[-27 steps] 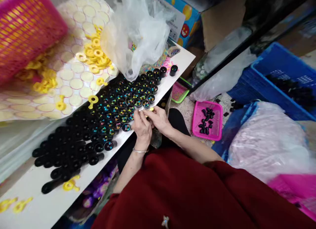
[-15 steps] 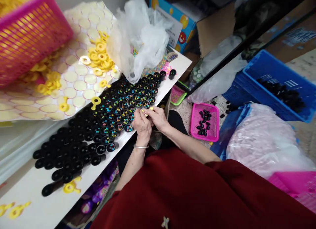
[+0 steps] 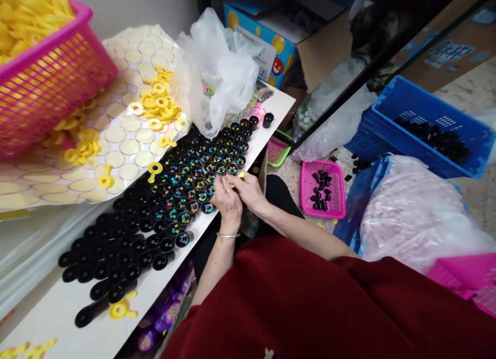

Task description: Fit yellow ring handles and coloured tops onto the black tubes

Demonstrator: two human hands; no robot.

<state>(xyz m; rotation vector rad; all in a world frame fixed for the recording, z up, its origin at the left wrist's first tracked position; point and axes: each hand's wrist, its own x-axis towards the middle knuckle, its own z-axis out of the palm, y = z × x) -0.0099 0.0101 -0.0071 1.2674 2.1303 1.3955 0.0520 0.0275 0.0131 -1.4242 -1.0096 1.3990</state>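
Note:
My left hand [image 3: 228, 203], with a bracelet at its wrist, is closed at the table's front edge. Its fingertips meet those of my right hand [image 3: 251, 192], also closed. Between them shows a small yellow plastic piece [image 3: 241, 175], mostly hidden by the fingers. Just beyond the hands stand many black cylindrical cups [image 3: 220, 168], packed upright in rows. Those nearest hold small coloured beads; the ones to the left look dark inside. A yellow ring with a stem [image 3: 155, 169] lies on top of the cups.
A pink basket [image 3: 89, 54] of yellow pieces stands at left on a sheet printed with circles [image 3: 130, 123]. Loose yellow rings [image 3: 159, 102] and a plastic bag [image 3: 220, 64] lie behind. On the floor are a pink tray [image 3: 306, 193] with black parts and a blue crate [image 3: 422, 100].
The whole view has shifted slightly as the head moved. Both hands stay together at the table edge, fingers still on the yellow piece.

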